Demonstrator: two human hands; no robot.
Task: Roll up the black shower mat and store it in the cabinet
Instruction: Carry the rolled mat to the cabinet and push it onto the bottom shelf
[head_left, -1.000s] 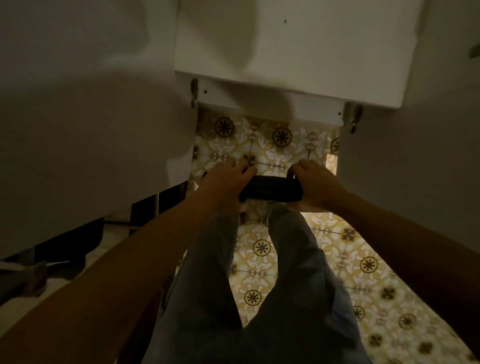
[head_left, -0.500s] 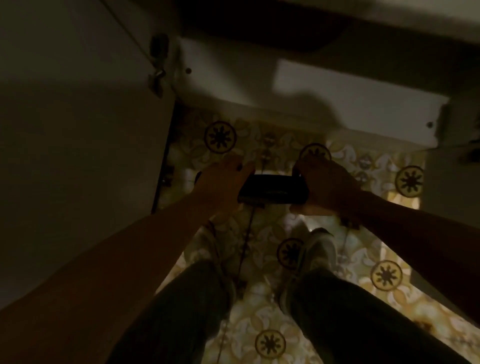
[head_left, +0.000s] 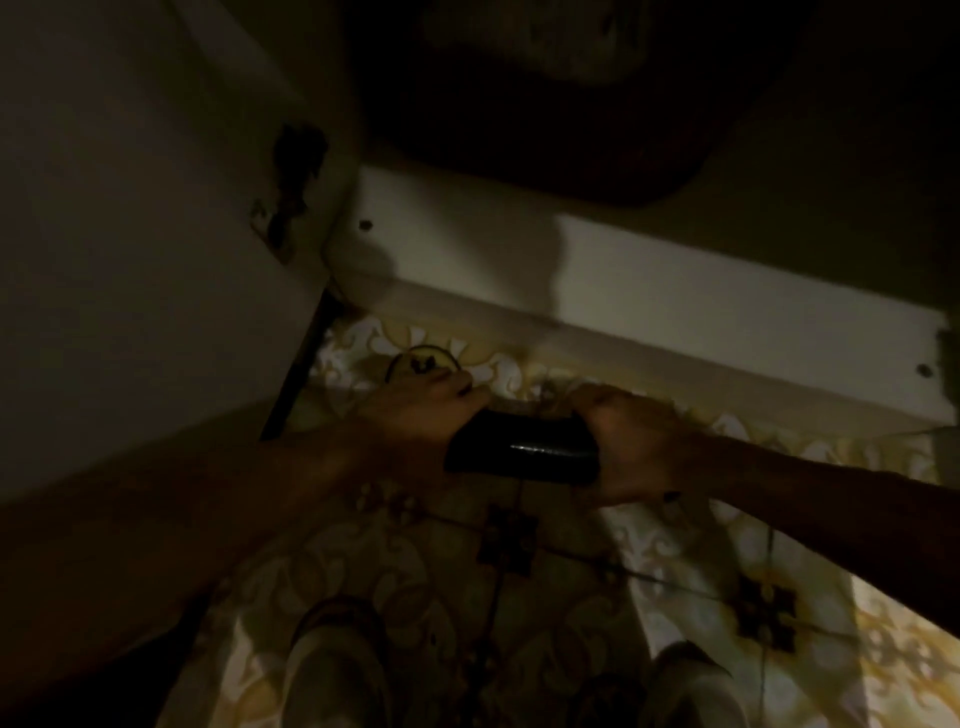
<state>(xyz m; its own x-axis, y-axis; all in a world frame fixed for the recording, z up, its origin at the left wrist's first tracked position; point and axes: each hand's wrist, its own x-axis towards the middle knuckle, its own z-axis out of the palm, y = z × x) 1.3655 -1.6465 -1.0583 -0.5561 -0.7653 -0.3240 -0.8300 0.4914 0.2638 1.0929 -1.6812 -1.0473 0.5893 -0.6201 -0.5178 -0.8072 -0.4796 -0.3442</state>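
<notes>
The black shower mat (head_left: 522, 447) is rolled into a tight, shiny cylinder and held level above the patterned floor. My left hand (head_left: 415, 410) grips its left end and my right hand (head_left: 631, 444) grips its right end. Just beyond the roll runs the white bottom rail of the cabinet (head_left: 675, 306). Above that rail the cabinet's inside (head_left: 519, 93) is very dark, and I cannot make out what it holds.
An open white cabinet door (head_left: 130, 234) with a dark hinge (head_left: 291, 187) stands at the left. Yellow and white patterned tiles (head_left: 675, 571) cover the floor. My two shoes (head_left: 337, 670) show at the bottom edge. The scene is dim.
My view has dropped and come closer to the cabinet. The roll, held in both hands, now sits lower and nearer the cabinet's bottom rail, and the dark opening has come into view.
</notes>
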